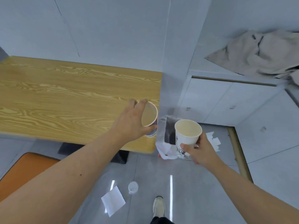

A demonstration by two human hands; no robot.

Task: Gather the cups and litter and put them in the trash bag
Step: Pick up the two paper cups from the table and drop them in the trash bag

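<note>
Cups: your left hand (129,125) grips one cup (149,116) at the table (64,94) corner; your right hand (199,149) wraps the second cup (187,135) above the bag (165,143). Risk: bag mouth looks slack and narrow, so a drop may miss. Napkin (113,200) and lid (133,187) remain on the floor.

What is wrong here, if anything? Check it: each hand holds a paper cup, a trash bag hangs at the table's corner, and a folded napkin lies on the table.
One detail is off. The head view shows the folded napkin on the floor beside a plastic lid, not on the table. The rest holds: the left hand and right hand each hold a paper cup, and the trash bag hangs at the table's corner.
</note>
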